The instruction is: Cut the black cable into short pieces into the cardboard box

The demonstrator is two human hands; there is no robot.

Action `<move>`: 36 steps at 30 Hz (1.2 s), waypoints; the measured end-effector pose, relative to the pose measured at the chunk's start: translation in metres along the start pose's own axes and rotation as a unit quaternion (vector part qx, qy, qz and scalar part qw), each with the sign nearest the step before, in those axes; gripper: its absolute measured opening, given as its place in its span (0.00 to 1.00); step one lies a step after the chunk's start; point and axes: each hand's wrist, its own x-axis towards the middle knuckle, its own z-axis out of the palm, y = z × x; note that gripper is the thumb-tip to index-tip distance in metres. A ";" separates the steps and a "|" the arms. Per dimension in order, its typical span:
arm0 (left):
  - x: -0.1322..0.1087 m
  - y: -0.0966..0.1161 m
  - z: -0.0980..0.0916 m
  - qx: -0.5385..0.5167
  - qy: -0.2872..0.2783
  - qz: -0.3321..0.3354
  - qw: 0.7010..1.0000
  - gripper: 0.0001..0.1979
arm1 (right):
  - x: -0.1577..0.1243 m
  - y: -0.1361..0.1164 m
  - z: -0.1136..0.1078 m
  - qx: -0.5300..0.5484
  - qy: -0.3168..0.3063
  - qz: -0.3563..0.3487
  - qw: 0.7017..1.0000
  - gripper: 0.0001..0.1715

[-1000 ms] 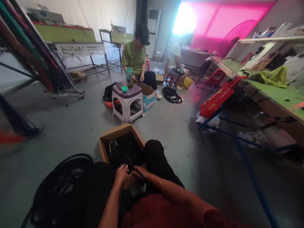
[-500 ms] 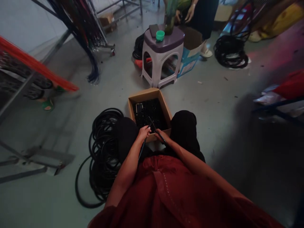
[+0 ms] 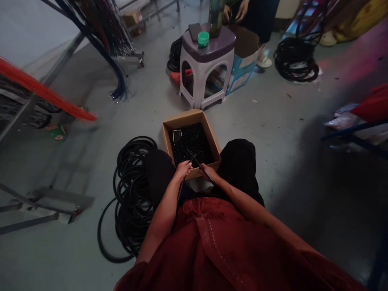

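Both hands are close together over the near edge of an open cardboard box [image 3: 216,142] between my knees. My left hand [image 3: 183,169] is closed around a black cable [image 3: 181,189], which runs down toward my lap. In my closed right hand [image 3: 209,173] is a long, slim dark tool [image 3: 198,162]; its thin end points up and left over the box, near the left fingertips. Its exact kind is too small to tell. Many small black pieces [image 3: 194,137] fill the box, with a phone [image 3: 177,136] lying on them at the left.
Coiled black cable [image 3: 133,194] lies beside my left knee. Ahead stands a plastic stool [image 3: 209,50] with a green cup [image 3: 203,39] and a bottle [image 3: 216,20]. Behind it are a blue carton [image 3: 241,79] and another person's hands [image 3: 241,12]. Metal racks with hanging wires [image 3: 119,87] stand left.
The view has tilted slightly, so the stool and floor items sit a little higher. My hands keep nearly the same pose, and the slim tool still points over the box.
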 end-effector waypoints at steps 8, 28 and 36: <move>0.006 0.000 0.011 0.020 0.005 -0.011 1.000 0.07 | 0.001 0.004 0.000 -0.026 -0.001 0.013 1.000 0.13; 0.010 -0.005 0.011 0.031 0.013 -0.023 0.999 0.08 | 0.000 0.002 -0.001 -0.063 -0.015 0.043 0.997 0.16; 0.012 -0.001 0.013 0.033 0.012 -0.021 0.999 0.07 | -0.003 0.000 -0.006 -0.052 -0.010 0.045 0.998 0.16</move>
